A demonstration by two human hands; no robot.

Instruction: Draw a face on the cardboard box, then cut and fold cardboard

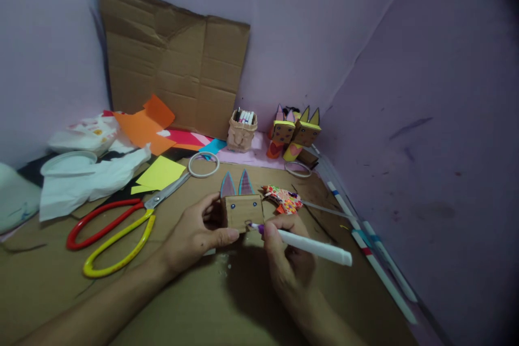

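My left hand (198, 230) grips a small cardboard animal head (239, 211) by its left side, thumb on the lower front edge. Two pointed ears, purple with blue outlines, stand on top, and two dark eyes are on its front face. Between the fingers of my right hand (290, 257) is a white marker pen (320, 247) with a purple collar. Its tip touches the lower part of the face, beside a small drawn mark. Just behind lies a bright patterned paper piece (284, 199).
Large scissors (148, 205) with red and yellow handles lie open at left, beside yellow paper (162, 173). Behind stand a holder of markers (241, 135) and two finished-looking cardboard animals (306, 134). Several white markers (383, 275) line the right edge. A cardboard sheet (174, 54) leans on the wall.
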